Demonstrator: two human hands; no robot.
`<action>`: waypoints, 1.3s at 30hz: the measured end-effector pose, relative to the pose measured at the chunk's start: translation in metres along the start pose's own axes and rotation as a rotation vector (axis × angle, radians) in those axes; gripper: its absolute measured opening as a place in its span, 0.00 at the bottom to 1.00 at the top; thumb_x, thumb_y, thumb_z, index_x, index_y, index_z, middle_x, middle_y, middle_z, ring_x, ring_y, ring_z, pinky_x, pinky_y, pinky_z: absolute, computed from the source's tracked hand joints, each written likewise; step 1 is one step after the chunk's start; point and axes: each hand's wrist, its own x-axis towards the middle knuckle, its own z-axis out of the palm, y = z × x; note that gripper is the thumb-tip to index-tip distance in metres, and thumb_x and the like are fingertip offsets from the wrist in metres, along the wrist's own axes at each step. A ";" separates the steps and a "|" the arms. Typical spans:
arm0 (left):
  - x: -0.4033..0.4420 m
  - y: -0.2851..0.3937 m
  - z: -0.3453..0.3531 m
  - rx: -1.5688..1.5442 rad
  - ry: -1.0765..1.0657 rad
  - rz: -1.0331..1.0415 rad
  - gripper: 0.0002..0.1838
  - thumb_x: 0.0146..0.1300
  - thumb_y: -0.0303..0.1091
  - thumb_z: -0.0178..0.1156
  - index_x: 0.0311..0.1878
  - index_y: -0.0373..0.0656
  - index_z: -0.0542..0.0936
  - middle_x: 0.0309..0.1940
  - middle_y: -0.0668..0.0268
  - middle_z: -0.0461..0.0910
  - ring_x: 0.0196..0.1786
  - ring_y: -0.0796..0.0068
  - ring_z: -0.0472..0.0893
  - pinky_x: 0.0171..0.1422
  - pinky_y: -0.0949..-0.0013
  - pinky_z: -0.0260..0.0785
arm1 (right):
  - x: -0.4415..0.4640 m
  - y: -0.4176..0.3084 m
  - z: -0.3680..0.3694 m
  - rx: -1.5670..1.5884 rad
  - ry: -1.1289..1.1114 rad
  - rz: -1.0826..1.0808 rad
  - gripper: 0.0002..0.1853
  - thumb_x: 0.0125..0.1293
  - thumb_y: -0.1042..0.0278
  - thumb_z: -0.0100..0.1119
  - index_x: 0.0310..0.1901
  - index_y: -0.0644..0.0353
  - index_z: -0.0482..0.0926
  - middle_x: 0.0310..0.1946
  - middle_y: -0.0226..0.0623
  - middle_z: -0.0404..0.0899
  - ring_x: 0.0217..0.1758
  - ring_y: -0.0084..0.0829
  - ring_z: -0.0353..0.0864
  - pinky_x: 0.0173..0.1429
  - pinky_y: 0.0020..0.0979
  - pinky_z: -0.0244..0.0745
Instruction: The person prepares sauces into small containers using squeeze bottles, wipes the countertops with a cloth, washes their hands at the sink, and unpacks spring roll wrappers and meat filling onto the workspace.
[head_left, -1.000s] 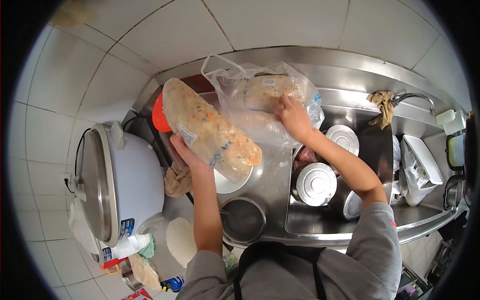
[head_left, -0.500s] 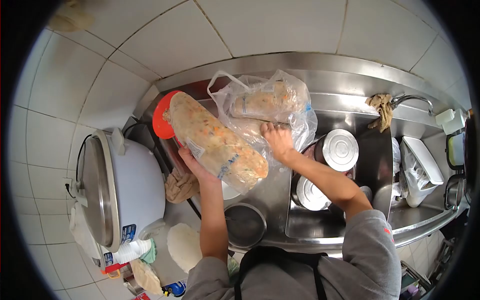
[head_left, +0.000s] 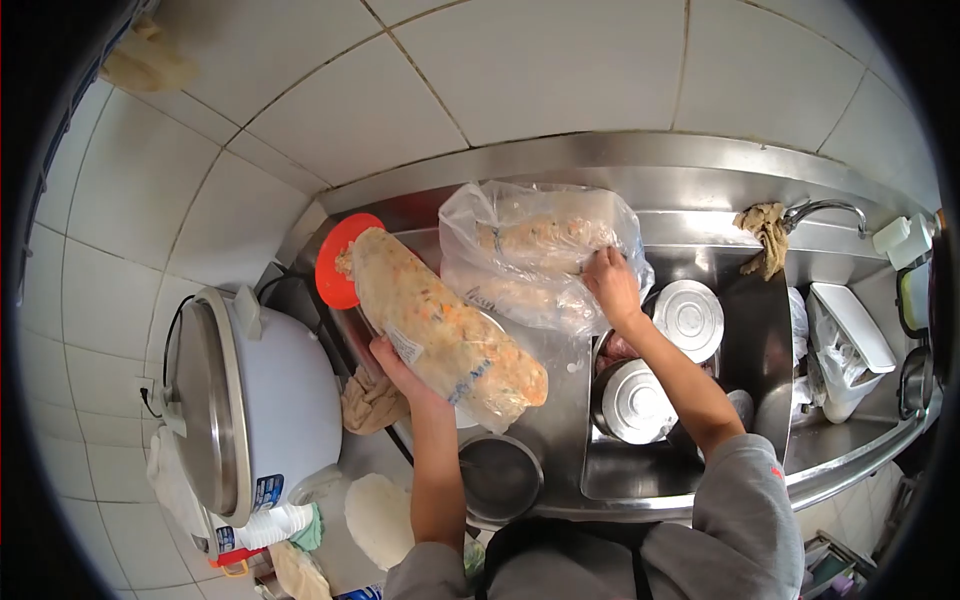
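Observation:
A long food roll in clear plastic wrap, with orange bits and a white label, rests on my left hand, which supports it from below; most of its fingers are hidden under the roll. My right hand has its fingers bent against the right side of a clear plastic bag at the back of the steel counter. Inside the bag lie two similar rolls, the rear one showing more clearly. Whether those fingers pinch the plastic is too small to tell.
Behind the held roll is a red plate. A large cooker stands at the left, with a brown cloth beside it. A dark pan sits near the front edge. Lidded metal pots stand in the sink.
My right hand has moved right along the bag, whose handle no longer stands up at the left. My left hand still supports the roll. The whole view has shifted slightly.

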 end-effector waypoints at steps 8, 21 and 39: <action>0.000 -0.001 -0.011 -0.052 -0.303 -0.044 0.38 0.58 0.65 0.39 0.64 0.46 0.58 0.56 0.61 0.67 0.54 0.61 0.72 0.55 0.58 0.67 | 0.023 0.011 0.025 0.883 -0.154 0.620 0.24 0.42 0.70 0.70 0.44 0.67 0.76 0.36 0.40 0.81 0.40 0.30 0.79 0.46 0.29 0.71; -0.015 -0.008 0.026 0.221 0.023 -0.262 0.24 0.54 0.49 0.48 0.49 0.43 0.72 0.44 0.64 0.75 0.49 0.68 0.74 0.53 0.63 0.67 | 0.037 -0.003 0.028 0.237 -0.081 0.351 0.28 0.39 0.60 0.70 0.41 0.71 0.74 0.33 0.55 0.79 0.39 0.48 0.79 0.46 0.38 0.73; 0.101 -0.104 0.030 -0.209 0.192 -0.108 0.24 0.57 0.47 0.46 0.53 0.44 0.69 0.51 0.65 0.71 0.56 0.67 0.69 0.61 0.60 0.61 | 0.062 -0.037 -0.032 0.874 -0.502 0.719 0.12 0.46 0.67 0.60 0.27 0.70 0.76 0.16 0.36 0.74 0.10 0.22 0.65 0.11 0.25 0.54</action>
